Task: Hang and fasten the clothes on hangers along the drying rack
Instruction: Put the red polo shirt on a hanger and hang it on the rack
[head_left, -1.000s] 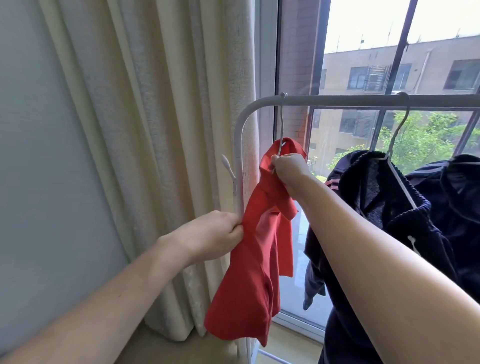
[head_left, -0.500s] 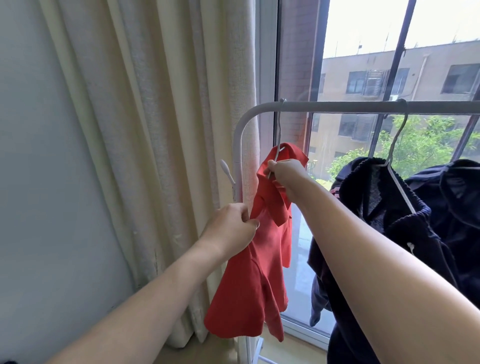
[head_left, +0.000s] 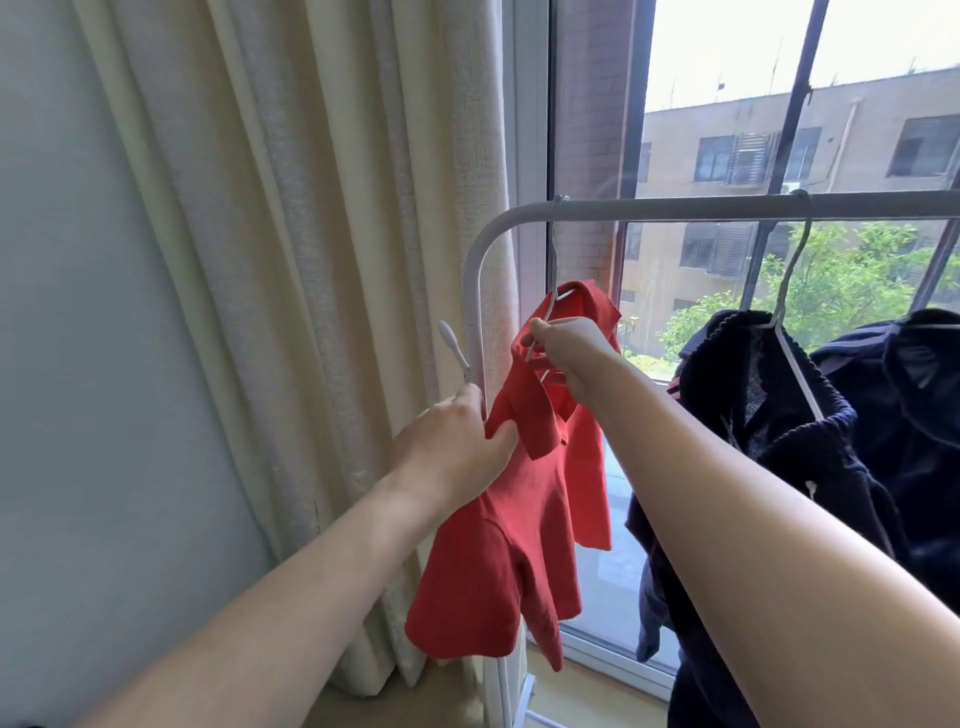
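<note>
A small red shirt is hanging from a thin white hanger whose hook is sitting over the top bar of the white drying rack, close to the rack's rounded left corner. The right hand is reaching in from the right and pinching the shirt's collar area together with the hanger's wire, fingers curled around both just below the hook. The left hand is coming in from lower left and gripping the shirt's left shoulder fabric between thumb and curled fingers, right beside the rack's vertical post. The rest of the shirt is drooping below both hands, its hem and one short sleeve hanging free near the bottom of the window. A small white peg is sticking out from the rack's post just above the left hand. Further right along the same bar, a second hanger is carrying a dark navy garment with a ribbed neckline, and another dark garment is hanging just beyond it at the frame's right edge. A cream curtain is hanging behind the rack on the left, next to a pale wall. Through the glass, a tan building and green trees are showing.
</note>
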